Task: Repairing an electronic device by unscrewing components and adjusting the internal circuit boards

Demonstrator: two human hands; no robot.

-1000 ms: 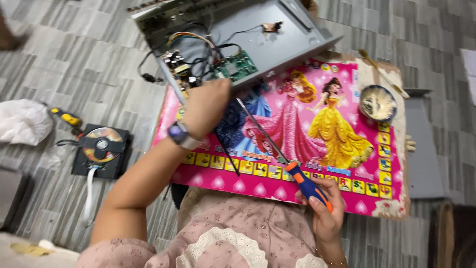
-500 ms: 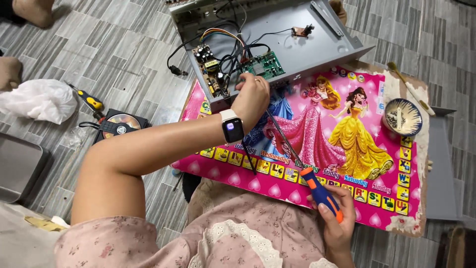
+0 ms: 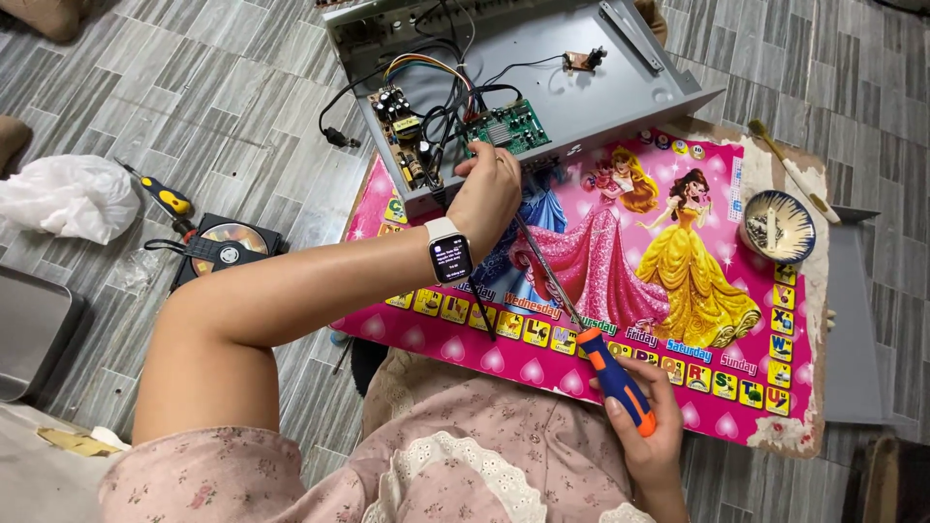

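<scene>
Grey plank floor carries a pink picture board – on it, the left hand pinches into an opened grey metal device case; the right hand fingers clench an orange-and-blue-handled screwdriver

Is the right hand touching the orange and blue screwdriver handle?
Touching. The head view shows the right hand wrapped around the screwdriver handle, fingers closed on it with no gap.

Floor: grey plank-pattern tiles.
On the floor, left: crumpled white plastic bag, yellow-handled screwdriver, black disc drive with a disc showing.
Bench: low board under a pink picture mat.
On the mat: open grey metal case, small bowl.
</scene>
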